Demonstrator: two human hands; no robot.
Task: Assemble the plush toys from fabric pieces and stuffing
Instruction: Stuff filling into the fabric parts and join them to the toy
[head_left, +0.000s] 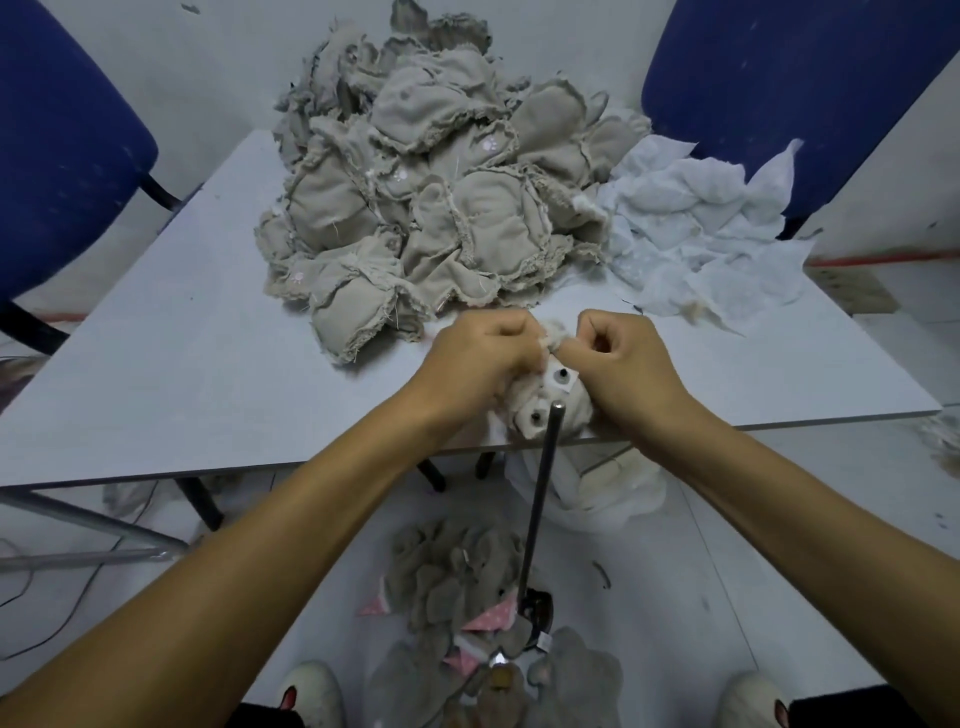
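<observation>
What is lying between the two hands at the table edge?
In the head view, a cream plush piece with two black eyes sits between the left hand and right hand; both grip it. A dark metal rod rises in front.

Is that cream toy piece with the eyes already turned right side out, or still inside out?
Cannot tell for sure. The cream toy piece shows both black eyes, but both hands, left hand and right hand, cover its upper part.

no readable text, labels, or numbers anywhere
</observation>
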